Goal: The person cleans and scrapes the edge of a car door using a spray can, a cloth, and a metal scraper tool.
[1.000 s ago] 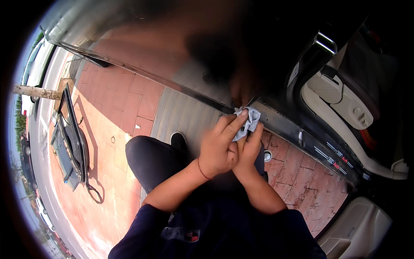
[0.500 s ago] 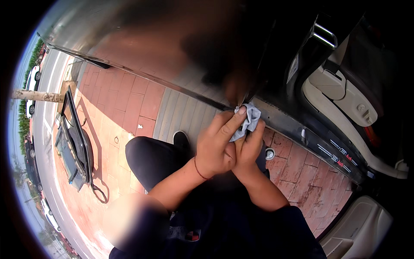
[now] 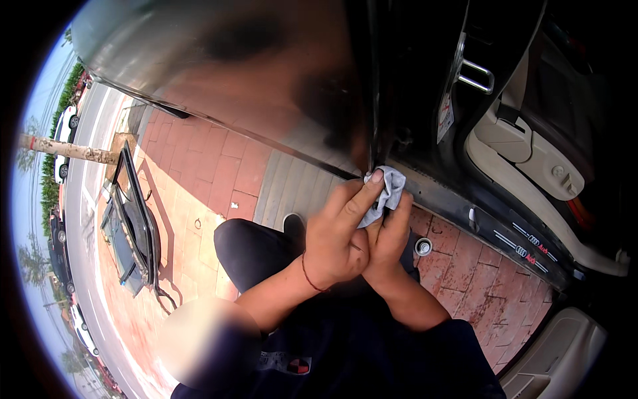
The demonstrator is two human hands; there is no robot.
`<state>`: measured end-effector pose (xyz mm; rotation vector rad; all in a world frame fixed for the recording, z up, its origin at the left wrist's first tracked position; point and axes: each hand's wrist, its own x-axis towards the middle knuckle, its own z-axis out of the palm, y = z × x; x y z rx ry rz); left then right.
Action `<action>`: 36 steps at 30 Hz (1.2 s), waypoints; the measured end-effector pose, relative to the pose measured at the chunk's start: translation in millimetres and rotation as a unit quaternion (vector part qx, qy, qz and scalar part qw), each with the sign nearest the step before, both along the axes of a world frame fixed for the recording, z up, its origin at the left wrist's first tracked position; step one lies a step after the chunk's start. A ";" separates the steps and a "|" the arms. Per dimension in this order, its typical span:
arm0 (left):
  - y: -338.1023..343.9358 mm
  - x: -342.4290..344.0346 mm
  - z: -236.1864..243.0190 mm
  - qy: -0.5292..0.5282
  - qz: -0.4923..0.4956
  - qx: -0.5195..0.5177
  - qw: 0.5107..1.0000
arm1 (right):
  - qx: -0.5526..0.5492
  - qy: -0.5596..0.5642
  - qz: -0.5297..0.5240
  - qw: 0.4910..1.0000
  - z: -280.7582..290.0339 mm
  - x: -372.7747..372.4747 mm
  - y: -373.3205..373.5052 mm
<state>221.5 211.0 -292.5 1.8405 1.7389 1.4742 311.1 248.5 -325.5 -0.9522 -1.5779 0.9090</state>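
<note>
Both hands are together around a crumpled grey cloth [image 3: 393, 189], at the lower corner of a dark, glossy car body panel [image 3: 219, 86] where it meets the door sill. My left hand [image 3: 337, 236] is closed, a finger pressed against the cloth near the panel's edge. My right hand [image 3: 389, 234] is closed beside it, gripping the cloth's other side. Between the palms, part of the cloth is hidden. Below the sill, close to my right hand, a small round can [image 3: 423, 247] with a white rim stands on the paving.
The door sill [image 3: 488, 229] runs to the lower right, beside a beige and brown car seat [image 3: 531, 146]. At lower right is a beige door trim panel [image 3: 558, 359]. A dark frame with glass [image 3: 136, 233] lies on the brick paving at left, near a tree trunk [image 3: 73, 149].
My view has shifted slightly, so the surroundings sit a little lower and most of them further right. Both hands keep hold of the cloth at the panel's corner, with little change in grip.
</note>
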 end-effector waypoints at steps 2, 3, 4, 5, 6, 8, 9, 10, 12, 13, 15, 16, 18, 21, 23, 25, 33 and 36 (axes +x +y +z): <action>-0.4 1.0 3.4 0.006 0.001 -0.012 1.000 | -0.015 -0.003 -0.016 1.000 -11.1 0.2 -6.1; -5.0 3.5 -3.9 0.009 0.007 -0.029 1.000 | -0.022 -0.003 -0.022 1.000 -12.0 -1.8 -6.3; -6.1 3.9 -5.6 0.013 0.013 -0.046 0.999 | -0.019 0.004 -0.015 1.000 -6.9 -3.5 -3.5; -3.8 3.1 1.3 0.018 0.016 -0.028 0.999 | -0.019 0.006 -0.008 1.000 -1.5 -2.2 -1.8; -2.1 2.4 11.2 0.015 0.015 -0.015 1.000 | -0.024 0.000 -0.006 1.000 2.0 1.2 -3.8; 3.4 1.5 30.8 0.020 0.019 0.008 1.000 | -0.021 -0.013 0.003 1.000 14.2 3.2 -1.2; 1.9 2.6 26.9 0.017 0.018 -0.006 1.000 | -0.017 -0.016 0.010 1.000 19.5 2.5 1.0; -2.4 5.2 17.1 0.013 0.016 -0.021 1.000 | -0.002 -0.024 -0.006 1.000 11.5 3.0 -4.3; -3.0 8.0 15.2 0.014 0.017 -0.030 0.999 | -0.006 -0.020 0.004 1.000 10.5 7.9 -5.4; -1.6 7.1 18.3 0.017 0.017 -0.017 1.000 | -0.007 -0.019 0.010 1.000 11.3 9.7 -3.5; -0.5 5.3 38.6 0.025 0.016 -0.007 1.000 | -0.002 -0.014 0.023 1.000 21.6 10.6 -1.4; -2.8 4.0 39.0 0.032 0.019 -0.023 0.999 | -0.009 -0.017 0.024 1.000 22.0 10.0 -3.6; -3.5 5.3 26.9 0.030 0.018 -0.018 0.999 | -0.004 -0.014 0.008 1.000 17.3 6.1 -3.1; 1.7 5.1 40.1 0.035 0.025 0.005 0.999 | 0.049 -0.040 0.012 0.998 31.2 5.5 3.5; 2.2 4.5 46.9 0.044 0.027 0.007 0.999 | -0.013 -0.013 0.026 0.999 42.1 5.8 3.0; 1.0 3.3 47.1 0.057 0.025 -0.009 0.998 | 0.004 -0.004 0.019 1.000 34.5 5.0 3.1; 0.0 -1.4 62.1 0.050 0.016 -0.034 0.998 | 0.002 -0.022 0.020 1.000 45.2 4.1 4.7; -2.5 4.1 66.0 0.040 0.016 -0.036 0.998 | 0.009 0.007 0.048 0.999 52.7 9.2 5.1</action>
